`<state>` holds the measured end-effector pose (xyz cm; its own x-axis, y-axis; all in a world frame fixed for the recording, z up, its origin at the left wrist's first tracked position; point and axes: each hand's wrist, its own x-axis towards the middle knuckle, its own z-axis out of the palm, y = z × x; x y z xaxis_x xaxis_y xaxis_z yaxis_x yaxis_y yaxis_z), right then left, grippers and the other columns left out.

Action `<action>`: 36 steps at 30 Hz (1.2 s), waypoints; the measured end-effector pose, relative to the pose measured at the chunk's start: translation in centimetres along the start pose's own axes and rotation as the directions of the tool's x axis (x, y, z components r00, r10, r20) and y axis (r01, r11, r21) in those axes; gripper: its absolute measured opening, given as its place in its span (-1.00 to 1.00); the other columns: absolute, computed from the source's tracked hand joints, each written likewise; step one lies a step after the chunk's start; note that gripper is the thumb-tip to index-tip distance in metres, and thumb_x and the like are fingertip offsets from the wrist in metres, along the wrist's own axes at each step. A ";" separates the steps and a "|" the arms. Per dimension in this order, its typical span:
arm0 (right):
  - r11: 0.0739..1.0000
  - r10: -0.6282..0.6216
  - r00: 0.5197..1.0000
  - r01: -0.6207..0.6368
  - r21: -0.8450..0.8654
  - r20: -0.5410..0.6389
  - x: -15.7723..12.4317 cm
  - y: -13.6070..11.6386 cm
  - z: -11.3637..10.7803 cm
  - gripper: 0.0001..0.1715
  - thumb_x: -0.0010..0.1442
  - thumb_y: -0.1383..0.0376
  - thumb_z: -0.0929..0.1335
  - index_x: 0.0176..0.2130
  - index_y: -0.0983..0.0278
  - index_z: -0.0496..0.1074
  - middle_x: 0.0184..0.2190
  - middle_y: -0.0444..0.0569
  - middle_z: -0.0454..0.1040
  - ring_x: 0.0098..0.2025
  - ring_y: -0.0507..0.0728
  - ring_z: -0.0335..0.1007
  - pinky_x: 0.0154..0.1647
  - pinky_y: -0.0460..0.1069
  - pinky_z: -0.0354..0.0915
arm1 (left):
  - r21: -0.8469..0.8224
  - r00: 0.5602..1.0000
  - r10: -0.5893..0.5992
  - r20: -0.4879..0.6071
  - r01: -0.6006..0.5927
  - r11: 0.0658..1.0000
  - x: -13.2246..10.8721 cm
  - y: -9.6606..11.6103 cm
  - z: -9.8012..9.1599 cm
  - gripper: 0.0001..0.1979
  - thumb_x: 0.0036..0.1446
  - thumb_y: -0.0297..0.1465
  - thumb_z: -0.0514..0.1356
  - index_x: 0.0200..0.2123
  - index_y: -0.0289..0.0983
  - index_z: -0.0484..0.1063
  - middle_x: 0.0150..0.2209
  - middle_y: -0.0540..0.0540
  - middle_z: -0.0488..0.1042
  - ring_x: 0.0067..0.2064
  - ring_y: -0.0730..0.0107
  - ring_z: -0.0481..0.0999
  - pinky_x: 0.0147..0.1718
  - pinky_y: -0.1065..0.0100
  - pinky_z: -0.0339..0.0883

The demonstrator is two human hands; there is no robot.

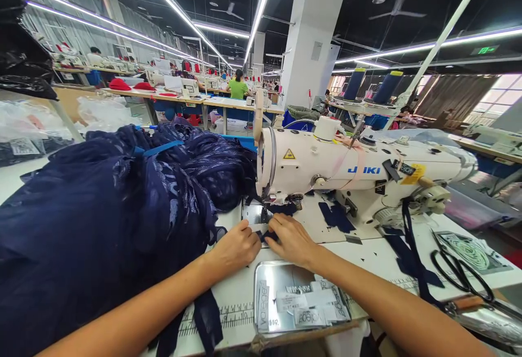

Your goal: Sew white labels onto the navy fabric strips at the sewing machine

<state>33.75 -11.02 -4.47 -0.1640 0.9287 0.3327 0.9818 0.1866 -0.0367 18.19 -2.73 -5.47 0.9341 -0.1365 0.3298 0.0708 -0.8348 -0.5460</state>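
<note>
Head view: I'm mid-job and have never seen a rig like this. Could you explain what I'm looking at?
There is no robot here: this single picture comes from a camera on a person's head, facing forward and down. The left hand and right hand are bare, meeting at a small piece of dark cloth just in front of the needle area of a white sewing machine. Exactly how each hand grips is too small to tell. On the white table, a large navy fabric pile lies to the left, and a metal tray with printed labels sits nearest the person.
</note>
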 end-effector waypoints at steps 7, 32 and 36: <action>0.998 -0.047 0.999 0.048 -0.038 0.023 -0.1 -0.1 0.3 -0.90 0.08 0.29 0.29 -0.44 0.29 0.30 -0.39 -0.04 0.31 -0.32 0.11 0.20 -0.31 0.00 0.12 | 0.012 1.000 -0.020 -0.003 0.020 1.000 -0.2 0.1 -0.2 -0.78 0.06 -0.62 -0.02 -0.57 -0.36 0.30 -0.62 -0.06 0.35 -0.58 0.39 0.30 -0.47 0.30 0.03; 0.872 0.123 0.989 -0.148 0.466 0.083 1.9 1.3 1.8 -0.78 0.03 0.50 0.24 -0.60 0.31 0.20 -0.46 -0.13 0.28 -0.41 0.00 0.22 -0.38 -0.08 0.08 | -0.003 0.991 -0.058 -0.124 0.058 0.998 0.3 0.4 -0.2 -0.73 0.12 -0.64 -0.13 -0.46 -0.39 0.32 -0.62 -0.05 0.32 -0.59 0.41 0.28 -0.48 0.32 0.07; 0.875 0.128 0.988 -0.154 0.459 0.088 1.8 1.2 1.4 -0.78 0.03 0.50 0.23 -0.60 0.32 0.19 -0.44 -0.12 0.29 -0.39 0.01 0.23 -0.35 -0.06 0.08 | 0.004 0.992 -0.059 -0.116 0.060 0.998 0.5 0.4 -0.2 -0.71 0.11 -0.66 -0.15 -0.39 -0.45 0.35 -0.62 -0.06 0.34 -0.59 0.40 0.28 -0.47 0.32 0.09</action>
<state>34.45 -8.67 -5.23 -0.0453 0.9694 0.2412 0.8402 0.1676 -0.5158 18.59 -3.20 -5.41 0.8816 -0.1474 0.4484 0.1286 -0.8391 -0.5285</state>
